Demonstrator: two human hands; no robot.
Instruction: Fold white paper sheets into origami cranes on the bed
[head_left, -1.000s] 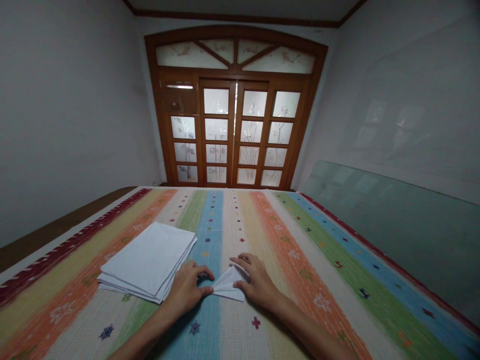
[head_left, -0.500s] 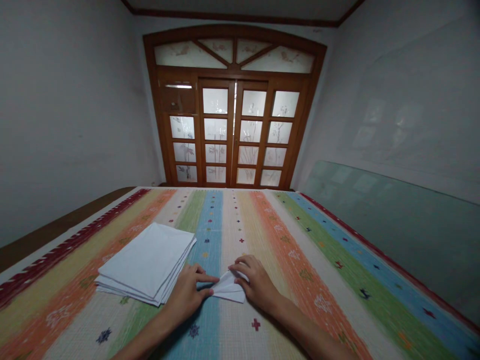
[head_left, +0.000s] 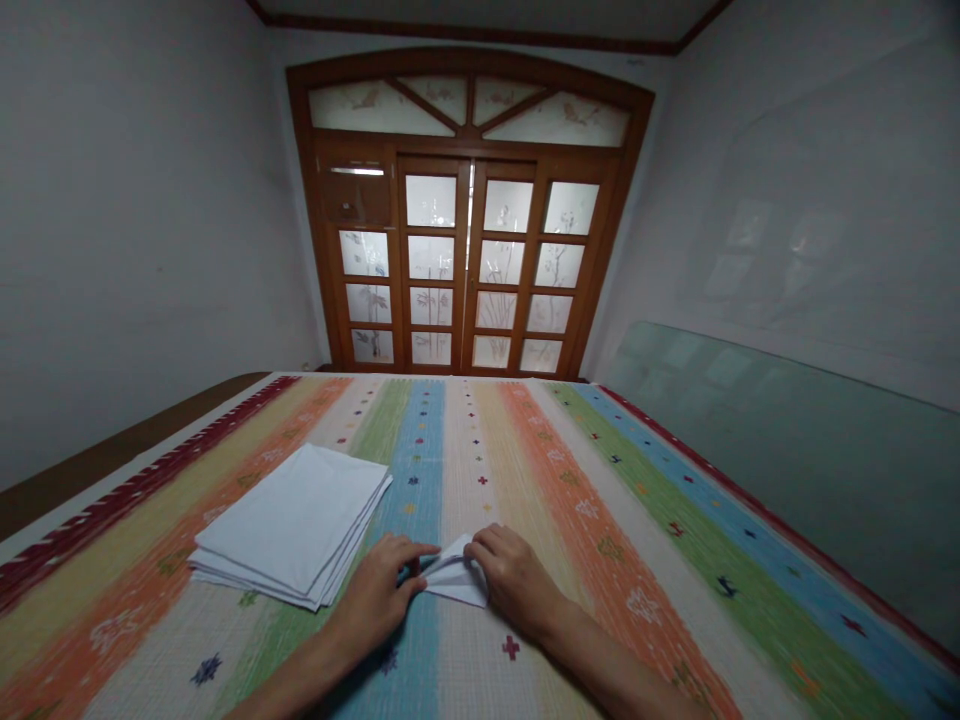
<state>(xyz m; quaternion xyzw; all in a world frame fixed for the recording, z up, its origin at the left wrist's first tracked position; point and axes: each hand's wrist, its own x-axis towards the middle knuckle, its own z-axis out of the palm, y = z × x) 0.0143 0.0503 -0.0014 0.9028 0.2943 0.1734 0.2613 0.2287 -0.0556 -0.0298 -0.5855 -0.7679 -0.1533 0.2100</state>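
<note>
A small white cloth, folded to a pointed shape, lies on the striped woven cover between my hands. My left hand grips its left tip between thumb and fingers. My right hand presses down over its right part, with the fingers covering its upper edge. Just left of my left hand lies a neat stack of folded white cloths. The stack and my left hand are close but do not clearly touch.
The cover has multicoloured stripes and small embroidered motifs. A green-tinted glass pane stands along the right side, and a brown wooden edge runs along the left. Wooden doors with frosted panes stand at the far end.
My hands have drawn closer together over the small cloth, and my right hand has shifted down onto it. The cloth looks flatter and narrower. The stack has not moved.
</note>
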